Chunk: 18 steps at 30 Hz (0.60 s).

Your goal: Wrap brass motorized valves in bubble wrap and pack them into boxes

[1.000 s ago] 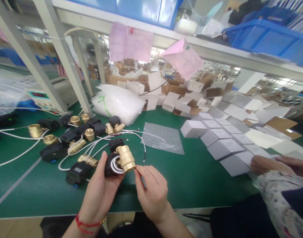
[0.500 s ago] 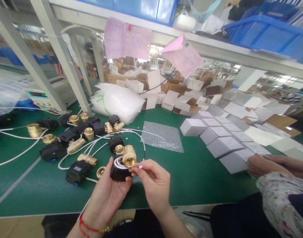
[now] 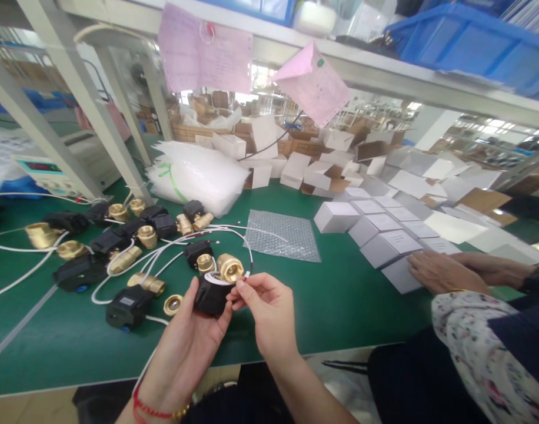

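Note:
My left hand (image 3: pixel 190 337) grips a motorised valve (image 3: pixel 216 285) with a black body and a brass fitting, held above the green table (image 3: pixel 349 306). White cable is coiled round the valve between body and fitting. My right hand (image 3: pixel 266 306) pinches the white cable end (image 3: pixel 246 275) right beside the brass fitting. Several more black-and-brass valves (image 3: pixel 119 247) with white leads lie on the table to the left of my hands.
A sheet of bubble wrap (image 3: pixel 282 235) lies beyond my hands. Rows of white boxes (image 3: pixel 384 235) fill the right side, where another person's hands (image 3: pixel 446 272) rest on them. A white bag of foam (image 3: pixel 194 176) and a meter (image 3: pixel 44 172) stand at the back left.
I turned the valve so the brass opening faces up and brought the cable end to the coil. The other person's hands moved left onto the nearest white boxes.

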Available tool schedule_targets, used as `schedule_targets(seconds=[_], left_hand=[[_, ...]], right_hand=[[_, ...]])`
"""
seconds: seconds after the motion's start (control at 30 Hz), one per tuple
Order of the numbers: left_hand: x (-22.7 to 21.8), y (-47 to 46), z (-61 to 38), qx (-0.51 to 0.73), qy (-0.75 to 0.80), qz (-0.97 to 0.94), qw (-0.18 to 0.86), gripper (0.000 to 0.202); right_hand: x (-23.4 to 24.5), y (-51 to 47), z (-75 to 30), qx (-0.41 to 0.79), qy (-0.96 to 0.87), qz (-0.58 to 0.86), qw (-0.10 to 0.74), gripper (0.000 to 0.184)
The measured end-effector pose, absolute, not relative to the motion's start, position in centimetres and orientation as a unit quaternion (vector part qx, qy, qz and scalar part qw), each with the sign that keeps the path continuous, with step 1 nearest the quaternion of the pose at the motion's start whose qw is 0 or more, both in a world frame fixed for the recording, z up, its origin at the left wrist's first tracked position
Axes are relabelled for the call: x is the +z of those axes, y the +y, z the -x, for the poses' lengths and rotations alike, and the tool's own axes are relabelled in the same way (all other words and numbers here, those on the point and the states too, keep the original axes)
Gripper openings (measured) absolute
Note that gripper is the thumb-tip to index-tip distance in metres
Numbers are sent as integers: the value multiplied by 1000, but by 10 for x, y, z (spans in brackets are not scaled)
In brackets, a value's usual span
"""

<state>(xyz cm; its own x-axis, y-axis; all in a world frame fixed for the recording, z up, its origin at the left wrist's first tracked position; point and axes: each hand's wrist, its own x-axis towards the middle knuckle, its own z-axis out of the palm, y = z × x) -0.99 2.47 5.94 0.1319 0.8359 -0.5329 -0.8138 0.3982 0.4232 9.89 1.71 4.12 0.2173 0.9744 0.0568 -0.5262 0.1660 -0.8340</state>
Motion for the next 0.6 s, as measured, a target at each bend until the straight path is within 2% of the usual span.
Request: schedule_targets(seconds=[0.13,0.43,0.5,0.6], left_hand=[[57,24,8,544,357,-15,760,37],[59,25,5,545,374,-10,750,36],[64,27,4,546,384,-6,745,36],[65,31,4,545,398,-17,737,37]], right_hand=[[45,17,-101,520,-338,393,679,15],[42,20,-103,499,-370,435,652,19],[39,16,-103,418,-448,448,651,13],[37,11,-106,184,-640,424,614,18]])
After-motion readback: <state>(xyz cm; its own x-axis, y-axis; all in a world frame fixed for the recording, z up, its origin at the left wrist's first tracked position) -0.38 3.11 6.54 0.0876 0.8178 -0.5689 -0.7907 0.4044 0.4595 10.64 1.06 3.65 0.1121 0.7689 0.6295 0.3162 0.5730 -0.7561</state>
